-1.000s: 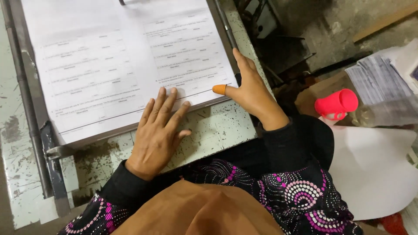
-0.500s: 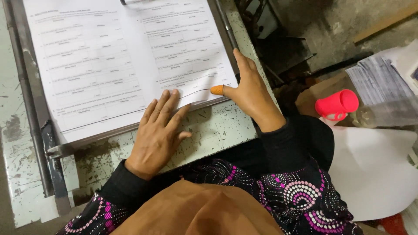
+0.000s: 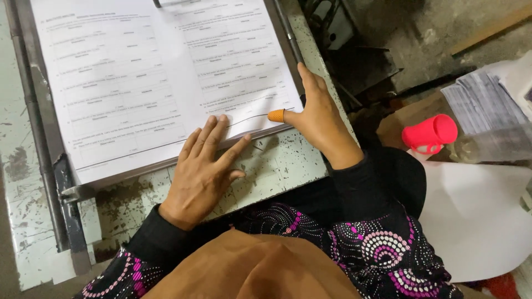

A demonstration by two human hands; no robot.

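Observation:
A stack of white printed sheets lies on a worn, paint-chipped metal table. My left hand rests flat at the stack's near edge, fingers spread, fingertips on the paper. My right hand sits at the stack's right corner. Its thumb wears an orange rubber fingertip cover that presses on the top sheet, whose near corner bows up slightly. Neither hand grips anything.
A metal bar runs along the stack's left side, another along its right. To the right stand a pink plastic cup, a pile of printed papers and a large blank white sheet.
The orange-capped thumb pushed the top sheet's corner, which now bows up. My left hand's fingers spread a little wider. The stack shifted slightly in view.

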